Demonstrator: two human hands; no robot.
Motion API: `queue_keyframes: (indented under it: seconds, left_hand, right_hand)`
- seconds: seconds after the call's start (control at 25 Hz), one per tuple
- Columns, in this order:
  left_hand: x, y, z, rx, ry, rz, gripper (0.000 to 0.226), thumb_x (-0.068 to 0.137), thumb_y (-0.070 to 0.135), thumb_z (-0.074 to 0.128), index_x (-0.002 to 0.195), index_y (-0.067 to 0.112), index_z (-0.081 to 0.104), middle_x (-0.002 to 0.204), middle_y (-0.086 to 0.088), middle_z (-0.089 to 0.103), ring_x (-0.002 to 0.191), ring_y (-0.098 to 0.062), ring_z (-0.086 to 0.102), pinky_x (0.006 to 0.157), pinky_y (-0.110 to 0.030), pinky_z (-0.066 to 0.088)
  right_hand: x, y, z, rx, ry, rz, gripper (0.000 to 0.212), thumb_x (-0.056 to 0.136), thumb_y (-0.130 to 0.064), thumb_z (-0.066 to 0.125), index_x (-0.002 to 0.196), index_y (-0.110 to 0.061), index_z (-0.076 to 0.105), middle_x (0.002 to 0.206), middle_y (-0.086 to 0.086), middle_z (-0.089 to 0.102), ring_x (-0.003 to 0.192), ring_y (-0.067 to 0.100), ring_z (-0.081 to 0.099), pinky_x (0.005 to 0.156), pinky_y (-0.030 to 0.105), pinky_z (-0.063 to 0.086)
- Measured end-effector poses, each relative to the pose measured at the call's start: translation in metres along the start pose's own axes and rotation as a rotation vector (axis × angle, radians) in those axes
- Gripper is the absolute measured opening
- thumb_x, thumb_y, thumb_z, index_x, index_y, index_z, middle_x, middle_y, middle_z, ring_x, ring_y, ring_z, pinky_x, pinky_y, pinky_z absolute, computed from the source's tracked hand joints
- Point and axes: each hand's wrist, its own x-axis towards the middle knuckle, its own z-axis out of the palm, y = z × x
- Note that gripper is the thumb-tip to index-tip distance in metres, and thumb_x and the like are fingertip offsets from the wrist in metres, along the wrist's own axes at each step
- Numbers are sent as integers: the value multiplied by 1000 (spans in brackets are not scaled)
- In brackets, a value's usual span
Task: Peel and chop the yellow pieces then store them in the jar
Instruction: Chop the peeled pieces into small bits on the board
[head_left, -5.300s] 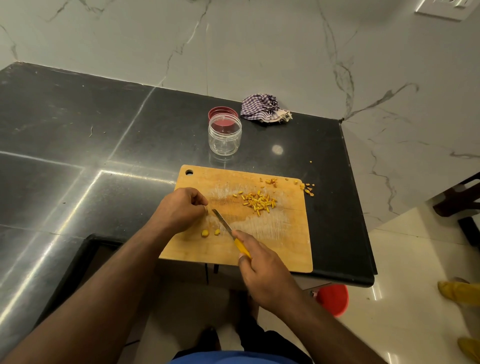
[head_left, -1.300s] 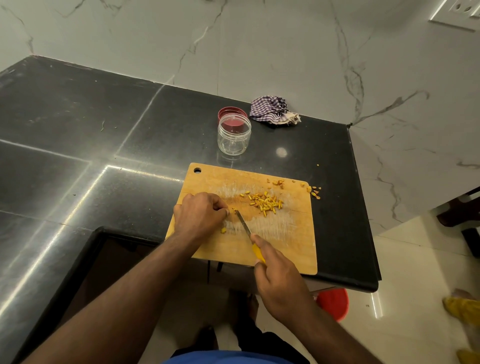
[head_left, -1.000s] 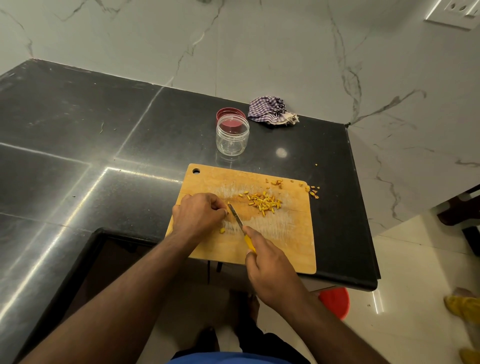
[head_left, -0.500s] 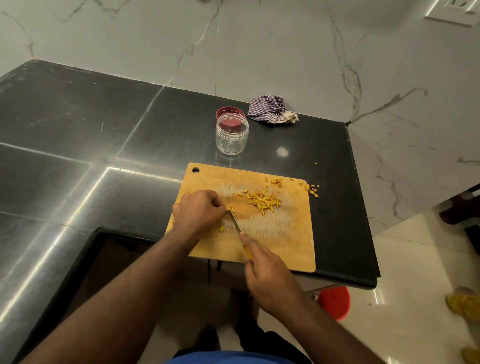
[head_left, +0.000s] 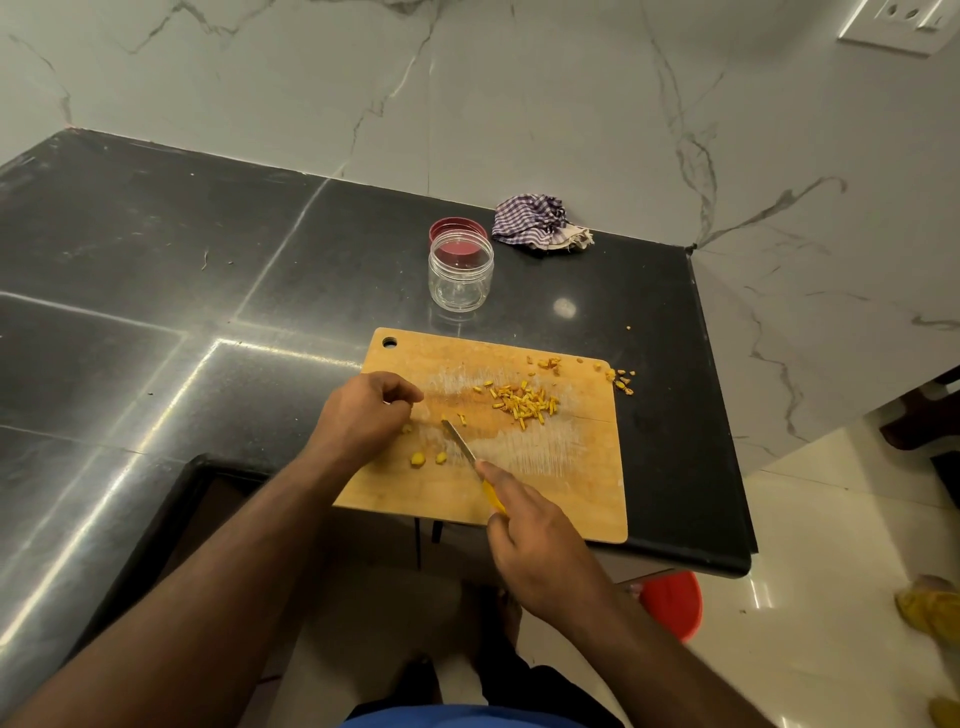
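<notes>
Black stone tabletop (head_left: 156, 249) against a marbled wall, seen from above; a wooden chopping board (head_left: 571, 499) lies at the near right corner, its front edge overhanging the tabletop's near edge.

Chopping is partly done. A heap of thin yellow sticks (head_left: 522, 404) sits toward the board's far right. Two stubby yellow pieces (head_left: 427, 459) lie uncut near the board's left side, with a couple of small bits by the knife tip. Peelings or scraps (head_left: 621, 379) are scattered past the board's right far corner, on the tabletop.

Right hand (head_left: 535, 551) is wrapped round the yellow handle of a small knife (head_left: 460, 440), forefinger laid along the top; blade angled up-left, tip on or just above the board. Left hand (head_left: 366, 415) rests on the board's left side, fingers curled in with thumb against fingertips. Whether it pinches a small piece cannot be told; a speck of yellow shows at its lower edge.

Clear jar (head_left: 460, 270) stands upright and uncapped beyond the board's far edge, nothing yellow in it. Its red lid (head_left: 457, 228) lies just behind, touching or nearly so. Checked cloth (head_left: 537, 222) is bunched near the far edge by the wall.

Judgement: roughly midway. Left to do: cut the last pieces, gather the heap, fill the jar, close the lid.
</notes>
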Motion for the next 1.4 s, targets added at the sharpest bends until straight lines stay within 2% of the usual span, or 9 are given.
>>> queue_keyframes:
  seconds: [0.2, 0.36, 0.6, 0.8, 0.96, 1.04, 1.16, 1.32, 1.4]
  left_hand:
    - [-7, -13, -9, 5, 21, -6, 22, 94, 16, 59, 110, 23, 72, 107, 6, 65, 93, -8, 55, 70, -27, 44]
    - [-10, -12, -7, 89, -21, 19, 22, 95, 23, 64, 116, 22, 70, 109, 3, 66, 93, -9, 54, 72, -25, 40]
    - [-13, -11, -7, 179, -64, 32, 19, 93, 24, 68, 111, 24, 72, 103, 7, 62, 93, -7, 53, 70, -20, 39]
    - [-12, -11, -6, 180, -67, 36, 7, 91, 24, 68, 97, 28, 67, 98, 8, 62, 83, -5, 52, 60, -15, 35]
    - [-10, -13, -9, 128, -45, 32, 7, 93, 21, 64, 100, 22, 65, 98, 7, 63, 83, -7, 54, 61, -18, 38]
    - [-10, -12, -9, 102, -44, 31, 8, 93, 20, 63, 101, 21, 64, 98, 6, 62, 81, -7, 54, 60, -18, 38]
    - [-8, -10, -8, 85, -44, 32, 11, 94, 20, 61, 104, 23, 64, 98, 5, 61, 87, -10, 56, 59, -18, 37]
    - [-5, -6, -6, 105, -48, 48, 14, 96, 21, 58, 106, 26, 66, 99, 5, 59, 87, -9, 54, 59, -18, 38]
    - [-5, -5, -3, 107, -55, 56, 15, 96, 21, 59, 108, 24, 68, 97, 7, 58, 84, -6, 52, 59, -15, 38]
  right_hand:
    - [0, 18, -14, 12, 164, 107, 53, 102, -18, 43, 152, -27, 31, 149, -4, 44, 130, 9, 43, 104, 17, 34]
    - [-3, 10, -4, 12, 10, 15, 52, 103, -21, 41, 153, -31, 30, 151, -10, 40, 134, 2, 38, 109, 15, 30]
    - [0, 19, -18, 74, 167, 126, 50, 101, -18, 45, 149, -29, 37, 144, -6, 47, 126, 10, 47, 103, 25, 42]
    - [0, 20, -10, 222, 76, 139, 46, 99, -19, 47, 143, -36, 46, 138, -12, 53, 120, 7, 52, 95, 20, 44]
    - [1, 21, -15, 254, -21, 148, 43, 98, -20, 51, 128, -51, 50, 116, -15, 62, 94, 11, 61, 81, 29, 51]
    - [-1, 22, -17, 201, 32, 132, 45, 100, -19, 49, 138, -43, 47, 131, -16, 56, 105, 2, 56, 90, 24, 49]
    - [0, 27, -20, 161, 181, 150, 47, 101, -18, 47, 146, -31, 42, 143, -11, 46, 127, 3, 43, 107, 27, 42]
    - [2, 19, -10, 106, 21, 53, 48, 101, -20, 47, 146, -34, 42, 146, -12, 46, 130, 0, 41, 106, 17, 34]
    - [5, 20, -10, 100, 76, 67, 47, 101, -19, 47, 146, -32, 42, 146, -9, 47, 128, 1, 42, 104, 15, 34]
